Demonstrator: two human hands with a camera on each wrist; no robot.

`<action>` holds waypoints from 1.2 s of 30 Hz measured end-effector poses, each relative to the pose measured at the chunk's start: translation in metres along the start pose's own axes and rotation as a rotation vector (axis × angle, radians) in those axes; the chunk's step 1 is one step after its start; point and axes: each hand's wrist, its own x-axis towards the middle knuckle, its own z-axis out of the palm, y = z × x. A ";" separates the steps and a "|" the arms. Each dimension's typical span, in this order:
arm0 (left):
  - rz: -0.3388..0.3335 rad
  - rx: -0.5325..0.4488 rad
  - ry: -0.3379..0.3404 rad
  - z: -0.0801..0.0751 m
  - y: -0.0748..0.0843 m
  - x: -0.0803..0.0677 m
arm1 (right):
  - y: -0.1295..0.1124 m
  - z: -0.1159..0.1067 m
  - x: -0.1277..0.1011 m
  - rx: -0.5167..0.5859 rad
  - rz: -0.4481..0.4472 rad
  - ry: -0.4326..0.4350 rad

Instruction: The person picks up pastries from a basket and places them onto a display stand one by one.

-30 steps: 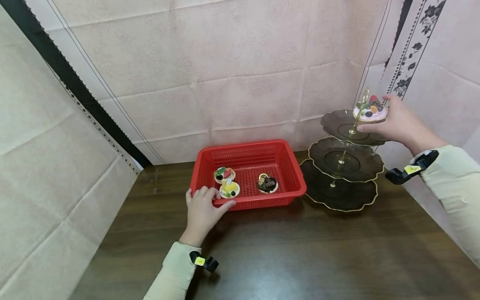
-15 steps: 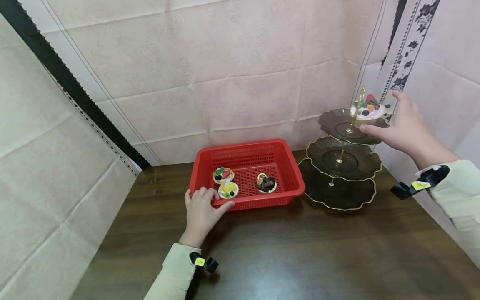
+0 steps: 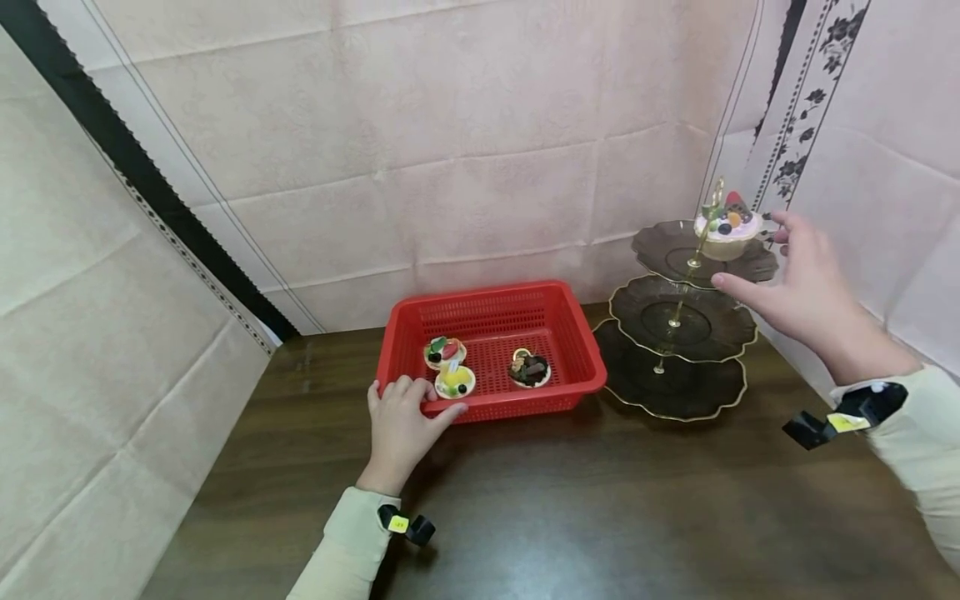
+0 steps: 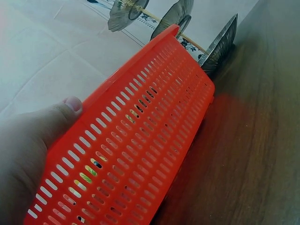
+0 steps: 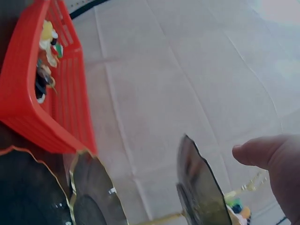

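My left hand grips the near left rim of a red plastic basket, thumb outside and fingers over the edge. Inside the basket lie a berry-and-leaf tart, a yellow-topped tart and a dark chocolate-topped tart. A fruit tart with pale pink cream sits on the top tier of a three-tier dark stand, beside its gold pole. To its right, my right hand is apart from the tart, thumb and fingers spread with nothing between them. The right wrist view shows the thumb near the top plate.
Basket and stand are side by side at the back of a dark wooden table, close to a cloth-covered wall. The stand's gold handle rises above the top tier. Another cloth hangs at the right.
My right hand has let go of the fruit tart and drawn back to the right and down. The tart stays on the top tier. My left hand keeps its grip on the basket.
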 end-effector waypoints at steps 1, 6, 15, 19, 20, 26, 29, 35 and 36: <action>-0.002 0.002 -0.004 0.000 0.000 0.000 | -0.002 0.003 -0.003 0.005 -0.006 0.007; -0.009 0.005 -0.011 0.001 -0.001 -0.001 | -0.009 0.018 -0.014 0.003 -0.061 0.049; -0.012 -0.002 -0.011 0.003 -0.002 -0.001 | -0.021 0.048 -0.018 0.003 -0.203 0.130; -0.010 0.000 -0.003 0.003 -0.002 -0.001 | -0.032 0.058 -0.018 0.006 -0.252 0.150; -0.008 0.002 -0.001 0.003 -0.002 -0.001 | -0.035 0.061 -0.018 0.013 -0.266 0.152; -0.002 0.011 0.005 0.002 -0.002 0.000 | -0.055 0.083 -0.017 0.055 -0.329 0.134; -0.005 0.010 0.005 0.002 -0.002 0.000 | -0.065 0.098 -0.015 0.065 -0.323 0.080; -0.001 0.008 0.002 0.003 -0.002 0.000 | -0.081 0.131 -0.001 0.125 -0.300 -0.048; 0.000 0.010 0.000 0.003 -0.002 0.000 | -0.083 0.137 0.003 0.145 -0.292 -0.072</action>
